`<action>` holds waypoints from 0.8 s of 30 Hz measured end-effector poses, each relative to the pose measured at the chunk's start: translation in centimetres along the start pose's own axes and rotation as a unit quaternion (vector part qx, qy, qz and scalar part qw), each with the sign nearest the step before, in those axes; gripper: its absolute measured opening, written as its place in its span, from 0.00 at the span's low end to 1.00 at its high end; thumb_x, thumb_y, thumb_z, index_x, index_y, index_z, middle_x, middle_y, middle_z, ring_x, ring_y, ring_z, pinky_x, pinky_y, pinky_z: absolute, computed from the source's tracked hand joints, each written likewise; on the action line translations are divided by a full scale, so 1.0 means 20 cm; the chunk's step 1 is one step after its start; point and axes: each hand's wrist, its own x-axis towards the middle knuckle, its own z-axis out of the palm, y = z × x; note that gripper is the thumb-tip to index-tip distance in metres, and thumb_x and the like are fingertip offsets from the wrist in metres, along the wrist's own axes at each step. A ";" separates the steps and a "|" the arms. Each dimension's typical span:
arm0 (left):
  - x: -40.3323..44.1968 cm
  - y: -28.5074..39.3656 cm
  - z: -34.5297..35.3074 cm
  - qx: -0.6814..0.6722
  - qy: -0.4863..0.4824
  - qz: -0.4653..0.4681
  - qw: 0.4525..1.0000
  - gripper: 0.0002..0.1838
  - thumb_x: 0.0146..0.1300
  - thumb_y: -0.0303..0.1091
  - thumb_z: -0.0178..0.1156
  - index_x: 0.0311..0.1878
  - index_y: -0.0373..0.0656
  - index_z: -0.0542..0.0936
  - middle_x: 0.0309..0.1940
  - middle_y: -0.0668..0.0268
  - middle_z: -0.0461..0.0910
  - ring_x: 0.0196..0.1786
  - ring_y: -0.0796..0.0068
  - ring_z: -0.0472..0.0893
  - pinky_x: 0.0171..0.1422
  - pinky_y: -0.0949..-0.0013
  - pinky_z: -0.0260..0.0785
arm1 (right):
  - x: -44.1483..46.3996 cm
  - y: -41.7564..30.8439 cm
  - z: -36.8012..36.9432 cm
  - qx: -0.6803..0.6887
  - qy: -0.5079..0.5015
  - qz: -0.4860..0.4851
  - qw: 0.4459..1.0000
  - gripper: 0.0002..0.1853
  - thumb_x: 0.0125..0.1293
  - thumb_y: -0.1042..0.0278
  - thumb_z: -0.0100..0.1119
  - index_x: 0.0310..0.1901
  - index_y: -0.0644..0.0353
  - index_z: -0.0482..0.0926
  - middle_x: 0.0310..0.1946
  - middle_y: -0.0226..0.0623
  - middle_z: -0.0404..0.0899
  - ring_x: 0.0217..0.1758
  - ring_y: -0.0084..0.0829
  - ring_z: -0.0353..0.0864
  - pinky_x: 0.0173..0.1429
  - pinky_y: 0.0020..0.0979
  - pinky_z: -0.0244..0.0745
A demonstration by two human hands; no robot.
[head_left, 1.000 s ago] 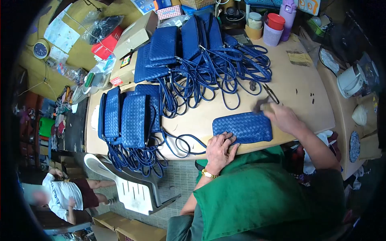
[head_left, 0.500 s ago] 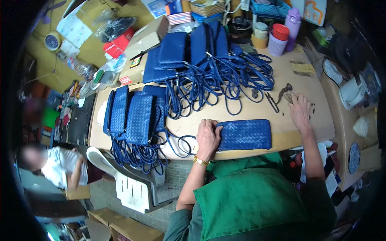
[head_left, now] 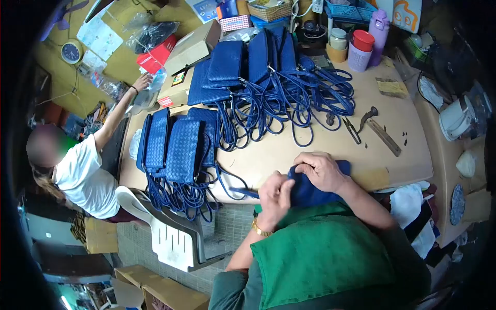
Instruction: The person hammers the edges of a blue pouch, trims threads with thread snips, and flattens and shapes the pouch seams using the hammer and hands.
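A blue woven pouch [head_left: 310, 195] lies at the table's front edge, partly lifted and bent under my hands. My right hand [head_left: 323, 173] is closed over its upper edge, the fingers gripping near the left corner. My left hand [head_left: 274, 199] is closed in a pinch right beside that corner, slightly blurred; what sits between its fingertips is hidden. A thin blue strap [head_left: 243, 192] runs along the table edge to my left hand. Right of the pouch lie a hammer [head_left: 385, 137] with a wooden handle and a dark plier-like tool [head_left: 352, 130].
Piles of blue woven pouches [head_left: 226, 61] with looped straps cover the back and left [head_left: 183, 147]. Cups and a purple bottle [head_left: 380, 36] stand at the back right. A white chair [head_left: 173, 243] is at the left front. Another person [head_left: 88, 175] reaches toward the wall side.
My right hand has left the hammer and come to the pouch, which is now raised and bent. My left hand has closed into a pinch. The other person has stretched an arm out over the table's far-left corner.
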 end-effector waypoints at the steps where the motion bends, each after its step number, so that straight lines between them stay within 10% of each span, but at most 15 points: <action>1: 0.00 0.03 0.01 -0.014 -0.004 -0.006 1.000 0.07 0.66 0.25 0.56 0.30 0.35 0.74 0.21 0.59 0.70 0.24 0.75 0.71 0.27 0.70 0.62 | -0.01 -0.01 0.01 0.046 -0.004 0.013 0.999 0.04 0.63 0.70 0.61 0.35 0.60 0.78 0.25 0.41 0.79 0.29 0.43 0.80 0.32 0.38 0.71; 4: 0.05 -0.08 0.06 -0.251 -0.014 -0.189 0.949 0.07 0.66 0.27 0.58 0.33 0.35 0.76 0.24 0.67 0.74 0.26 0.81 0.69 0.30 0.74 0.64 | -0.06 -0.14 -0.01 -0.112 -0.008 -0.054 0.992 0.03 0.63 0.72 0.60 0.34 0.61 0.78 0.24 0.43 0.80 0.29 0.45 0.82 0.33 0.37 0.73; 5: -0.01 -0.04 0.03 -0.139 -0.016 -0.130 0.982 0.06 0.68 0.28 0.58 0.35 0.35 0.78 0.26 0.70 0.76 0.28 0.85 0.69 0.32 0.78 0.64 | -0.07 -0.03 -0.02 0.002 0.038 0.054 0.998 0.04 0.63 0.72 0.60 0.32 0.62 0.78 0.24 0.44 0.80 0.29 0.44 0.84 0.32 0.36 0.74; 12: 0.00 -0.08 0.06 -0.273 0.000 -0.179 0.945 0.07 0.68 0.30 0.60 0.42 0.35 0.79 0.26 0.77 0.74 0.27 0.88 0.67 0.32 0.82 0.61 | -0.11 -0.05 -0.05 -0.020 0.051 0.026 0.998 0.06 0.63 0.70 0.63 0.34 0.62 0.79 0.27 0.42 0.83 0.30 0.42 0.85 0.34 0.36 0.76; 24: -0.01 -0.02 0.05 -0.051 -0.029 -0.068 0.996 0.07 0.68 0.30 0.59 0.36 0.36 0.77 0.25 0.67 0.76 0.28 0.83 0.71 0.33 0.78 0.65 | -0.11 -0.12 -0.03 0.107 0.053 0.054 0.991 0.08 0.59 0.76 0.66 0.38 0.65 0.77 0.32 0.39 0.79 0.36 0.33 0.81 0.43 0.31 0.76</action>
